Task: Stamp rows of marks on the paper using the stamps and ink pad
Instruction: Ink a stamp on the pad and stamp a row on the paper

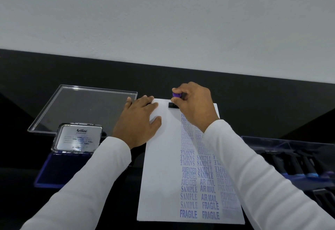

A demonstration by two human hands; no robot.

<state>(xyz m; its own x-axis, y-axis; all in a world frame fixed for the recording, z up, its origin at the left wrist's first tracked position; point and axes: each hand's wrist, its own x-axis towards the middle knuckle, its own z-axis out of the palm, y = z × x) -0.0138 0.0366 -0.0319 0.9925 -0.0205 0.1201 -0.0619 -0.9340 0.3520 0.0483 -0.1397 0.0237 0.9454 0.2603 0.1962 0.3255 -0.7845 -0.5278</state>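
Paper [163,175] lengthwise; stamp [176,99] upright

"Artline" on ink pad lid [79,137]

Office desk [253,99], ink pad [59,168], stamped paper [163,175]

The paper [159,175] lies mid-table. At its far edge stands a stamp [176,100]. Left of the paper sits the open ink pad [59,168], a clear lid [81,108] beyond it. Right lies a stamp tray [297,159].
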